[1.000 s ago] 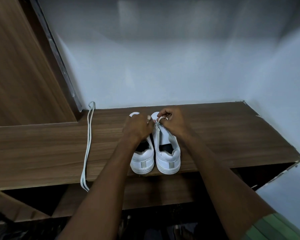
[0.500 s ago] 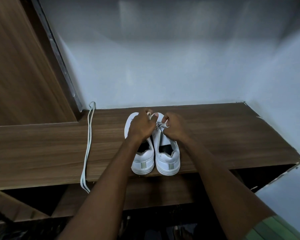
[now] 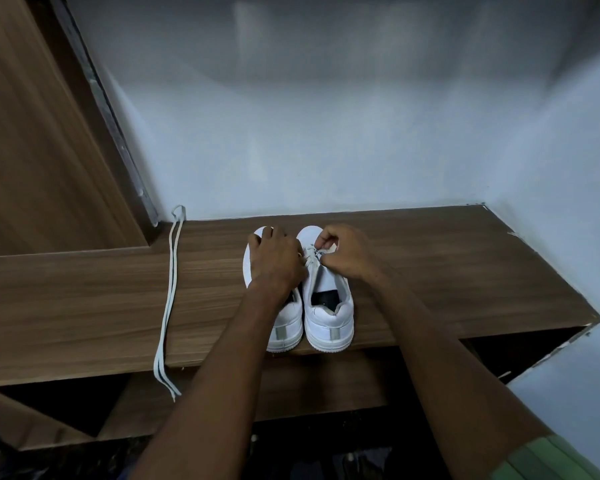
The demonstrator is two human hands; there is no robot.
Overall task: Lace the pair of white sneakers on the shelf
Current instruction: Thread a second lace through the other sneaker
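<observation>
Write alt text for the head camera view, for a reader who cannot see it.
Two bare hands work a lace at the front of the right-hand white sneaker of a pair standing heels-outward on a wooden shelf; the left hand reaches over the left sneaker, the right hand pinches the lace. A second loose lace lies to the left, its ends hanging over the shelf edge.

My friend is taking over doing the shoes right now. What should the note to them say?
Left hand: over the left sneaker, fingers at the lace.
Right hand: pinching that lace on the right sneaker.
Both sneakers stand side by side on the shelf, heels toward you.
Done: lacing begun near the right sneaker's toe.
Left: finish it, then lace the left sneaker with the spare lace lying on the shelf's left side.
</observation>
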